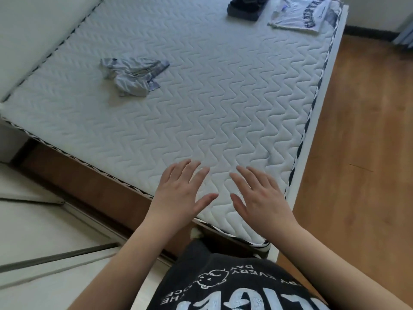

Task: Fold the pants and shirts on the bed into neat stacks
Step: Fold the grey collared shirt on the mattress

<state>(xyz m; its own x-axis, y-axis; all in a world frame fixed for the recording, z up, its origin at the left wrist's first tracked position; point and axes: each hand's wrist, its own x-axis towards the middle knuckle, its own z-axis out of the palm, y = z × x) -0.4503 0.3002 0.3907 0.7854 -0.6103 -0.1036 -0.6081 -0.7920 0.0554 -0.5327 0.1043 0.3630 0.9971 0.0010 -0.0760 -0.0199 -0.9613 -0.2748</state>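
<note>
The white shirt (300,15) lying folded at the far right of the bed carries arched dark block letters that look like "GLADPTAD", though the spelling is unsure. The black shirt (234,285) worn by the person, near the bottom edge, shows white print seen upside down: "EVERY DAY" can be read beside a small cartoon figure; the larger letters below are cut off.

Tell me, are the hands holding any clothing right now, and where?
Nothing is held: left hand and right hand are open above the mattress.
</note>
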